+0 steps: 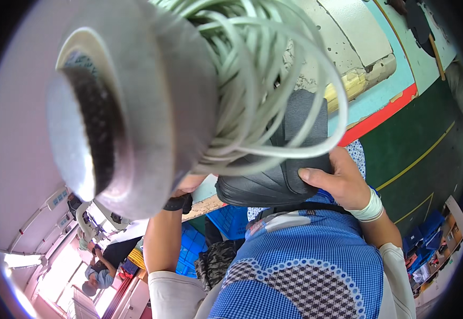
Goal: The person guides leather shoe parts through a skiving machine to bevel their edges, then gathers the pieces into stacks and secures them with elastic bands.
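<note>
My right hand [345, 183] grips a black leather-like piece [266, 183] at its right edge, thumb on top and fingers tucked beneath. The piece has pleated folds and a wide flat band. Of my left hand [190, 184], only a small part shows by the left end of the piece; its fingers are hidden behind a large grey thread cone [183, 95] close to the camera. Loose loops of pale green cord [242, 80] hang from the cone and cover part of the black piece.
Beyond the piece is a cream machine body [359, 29] with chipped paint, on a pale blue table with a red edge [383, 114]. Blue plastic crates [228, 220] stand below. Another person [101, 274] sits far left. The green floor [428, 133] has yellow lines.
</note>
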The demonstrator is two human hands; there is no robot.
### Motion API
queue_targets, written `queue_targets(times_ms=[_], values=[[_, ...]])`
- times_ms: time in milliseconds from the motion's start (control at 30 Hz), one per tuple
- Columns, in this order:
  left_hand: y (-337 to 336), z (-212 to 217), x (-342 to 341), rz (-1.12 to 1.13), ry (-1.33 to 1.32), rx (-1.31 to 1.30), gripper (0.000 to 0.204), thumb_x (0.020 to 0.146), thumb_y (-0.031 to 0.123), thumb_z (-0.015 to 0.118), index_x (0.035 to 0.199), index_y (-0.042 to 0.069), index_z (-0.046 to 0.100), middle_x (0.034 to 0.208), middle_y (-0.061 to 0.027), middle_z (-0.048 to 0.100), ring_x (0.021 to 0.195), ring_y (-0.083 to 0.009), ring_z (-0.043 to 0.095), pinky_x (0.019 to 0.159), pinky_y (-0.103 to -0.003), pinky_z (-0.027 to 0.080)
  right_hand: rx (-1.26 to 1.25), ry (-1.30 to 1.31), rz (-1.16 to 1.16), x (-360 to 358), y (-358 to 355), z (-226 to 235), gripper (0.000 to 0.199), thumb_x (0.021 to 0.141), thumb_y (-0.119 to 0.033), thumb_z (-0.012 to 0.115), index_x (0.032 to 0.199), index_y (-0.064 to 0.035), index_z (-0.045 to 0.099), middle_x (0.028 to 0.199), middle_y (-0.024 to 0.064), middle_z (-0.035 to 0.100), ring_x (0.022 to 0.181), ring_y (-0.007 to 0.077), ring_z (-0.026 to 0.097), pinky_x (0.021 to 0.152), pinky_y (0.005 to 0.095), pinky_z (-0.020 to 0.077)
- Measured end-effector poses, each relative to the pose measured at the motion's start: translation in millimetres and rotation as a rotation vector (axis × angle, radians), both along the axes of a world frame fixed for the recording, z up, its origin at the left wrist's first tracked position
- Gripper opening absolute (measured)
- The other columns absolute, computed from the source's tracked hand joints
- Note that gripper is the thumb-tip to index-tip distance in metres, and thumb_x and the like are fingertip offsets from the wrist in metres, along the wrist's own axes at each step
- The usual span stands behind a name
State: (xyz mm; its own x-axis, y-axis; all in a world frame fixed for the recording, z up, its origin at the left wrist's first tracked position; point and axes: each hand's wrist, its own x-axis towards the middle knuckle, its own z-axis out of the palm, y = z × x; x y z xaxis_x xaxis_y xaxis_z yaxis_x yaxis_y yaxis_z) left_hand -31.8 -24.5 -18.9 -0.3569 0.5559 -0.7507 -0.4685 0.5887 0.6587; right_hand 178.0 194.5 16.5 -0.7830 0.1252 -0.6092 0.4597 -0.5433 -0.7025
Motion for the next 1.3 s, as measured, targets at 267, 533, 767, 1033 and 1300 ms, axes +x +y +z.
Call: queue_targets(times_ms=[267,533,767,1033,1300], values=[[-7,1,3,0.017,0.027,0.003,0.015,0.095,0.012,0.062,0.090,-0.003,0.062,0.077,0.0026,0.059,0.067,-0.0013,0.052,0.060,-0.018,0.041,0.042,0.018,0.015,-6,-3,-1,0.038,0.086,-0.012,0.065,0.116,0.0076,0.058,0.105,0.0132,0.067,0.095,0.0160,0.062,0.085,0.0304,0.0502],[-22,-34,15,0.007,0.106,-0.098,0.018,0.096,0.014,0.061,0.088,-0.002,0.063,0.078,0.0010,0.062,0.070,-0.0020,0.054,0.062,-0.018,0.043,0.051,0.000,0.009,0,3,2,0.037,0.086,-0.012,0.065,0.115,0.0083,0.058,0.104,0.0112,0.068,0.093,0.0149,0.063,0.084,0.0291,0.0502],[14,19,-10,-0.043,-0.231,0.129,0.015,0.096,0.011,0.060,0.091,-0.003,0.063,0.081,0.0004,0.063,0.072,-0.0028,0.055,0.064,-0.018,0.044,0.035,-0.017,-0.032,-6,-1,-3,0.038,0.085,-0.013,0.066,0.115,0.0081,0.058,0.103,0.0106,0.067,0.093,0.0146,0.062,0.084,0.0283,0.0496],[29,38,-5,0.014,-0.248,0.139,0.010,0.095,0.007,0.060,0.091,-0.002,0.063,0.081,0.0022,0.060,0.069,-0.0018,0.054,0.061,-0.018,0.043,0.049,-0.004,-0.011,-7,2,5,0.037,0.083,-0.012,0.066,0.114,0.0084,0.058,0.103,0.0117,0.068,0.092,0.0147,0.062,0.083,0.0287,0.0503],[40,30,1,-0.066,-0.174,-0.011,0.013,0.093,0.006,0.062,0.098,-0.006,0.065,0.084,0.0000,0.064,0.071,-0.0020,0.056,0.062,-0.018,0.046,0.054,-0.009,-0.021,-5,2,5,0.035,0.084,-0.010,0.064,0.113,0.0082,0.059,0.102,0.0110,0.068,0.091,0.0140,0.062,0.083,0.0287,0.0503]])
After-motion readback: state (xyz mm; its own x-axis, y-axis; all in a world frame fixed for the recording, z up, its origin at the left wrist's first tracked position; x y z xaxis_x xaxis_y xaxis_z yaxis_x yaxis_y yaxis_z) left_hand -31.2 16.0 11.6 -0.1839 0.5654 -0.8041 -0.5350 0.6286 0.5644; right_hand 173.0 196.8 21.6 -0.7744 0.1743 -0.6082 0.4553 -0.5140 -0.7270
